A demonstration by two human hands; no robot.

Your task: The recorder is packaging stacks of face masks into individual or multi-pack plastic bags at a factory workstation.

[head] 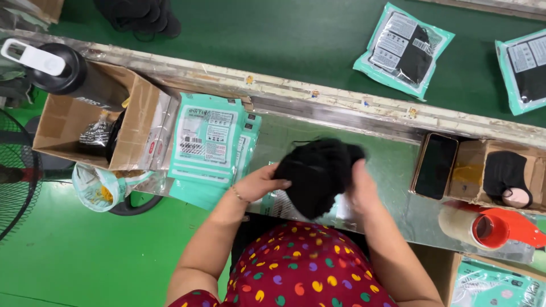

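A bundle of black masks [318, 173] is clamped between the left hand [259, 183] and the right hand [362, 187], over the shiny metal work shelf [392, 170]. The fingertips of both hands are buried in the dark bundle and cannot be made out singly. A clear packet under the bundle is largely hidden. Left of the bundle, a stack of teal packets [207, 139] is seen, its lower edge overhanging the shelf. Right of the bundle, bare shelf is left open up to a dark phone [435, 166]. Farther right, a red tape dispenser [500, 227] is cut off by the frame edge.
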